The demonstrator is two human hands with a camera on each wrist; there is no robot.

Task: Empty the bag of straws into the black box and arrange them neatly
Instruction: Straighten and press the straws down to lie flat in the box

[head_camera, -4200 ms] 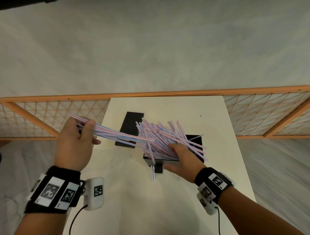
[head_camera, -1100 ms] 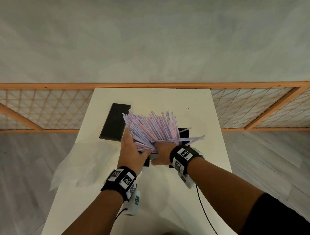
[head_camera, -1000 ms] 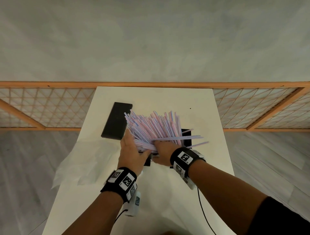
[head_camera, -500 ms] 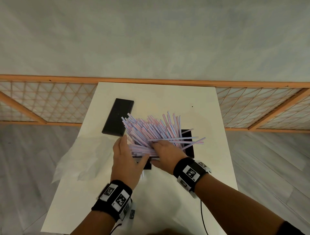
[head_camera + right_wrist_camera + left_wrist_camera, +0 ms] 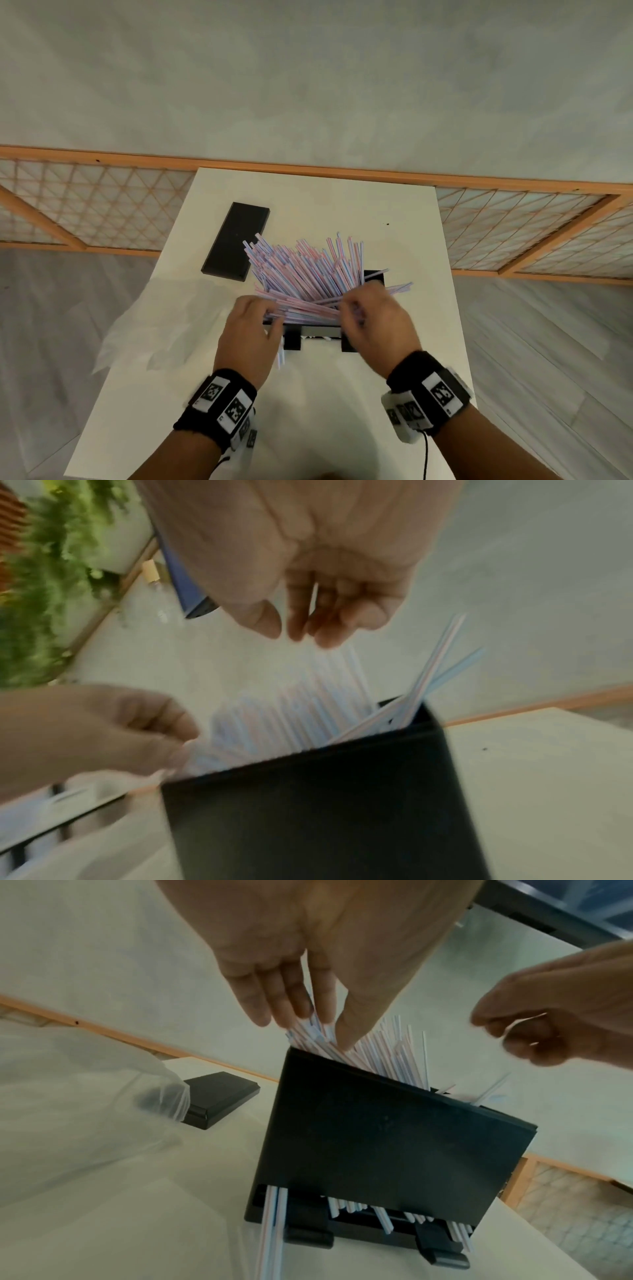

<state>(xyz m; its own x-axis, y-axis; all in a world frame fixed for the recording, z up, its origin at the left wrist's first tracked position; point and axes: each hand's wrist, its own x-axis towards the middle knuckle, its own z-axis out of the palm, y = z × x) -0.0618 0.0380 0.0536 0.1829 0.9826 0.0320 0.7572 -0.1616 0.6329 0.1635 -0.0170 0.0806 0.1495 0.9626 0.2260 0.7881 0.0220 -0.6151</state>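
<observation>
A fanned bundle of pink, blue and white straws (image 5: 308,270) stands crooked in the upright black box (image 5: 394,1137), leaning away from me. My left hand (image 5: 263,306) has straight fingers and presses the straws (image 5: 377,1047) at the box's left end. My right hand (image 5: 352,308), over the right part, has curled fingers and seems to pinch a single thin straw (image 5: 315,596); that view is blurred. Two stray straws (image 5: 441,658) stick out at the right corner. Straw ends (image 5: 380,1215) poke from the slot at the box's base, and one (image 5: 281,356) reaches onto the table.
The emptied clear plastic bag (image 5: 154,329) lies crumpled at the table's left edge. A flat black lid (image 5: 236,251) lies behind it, left of the box. The white table (image 5: 308,411) is narrow, with floor on both sides and a wooden lattice rail (image 5: 513,233) behind.
My left hand let go of the bag, which now lies on the table, and came to the straws. In the last half second both hands moved slightly apart along the bundle, the right hand lifting.
</observation>
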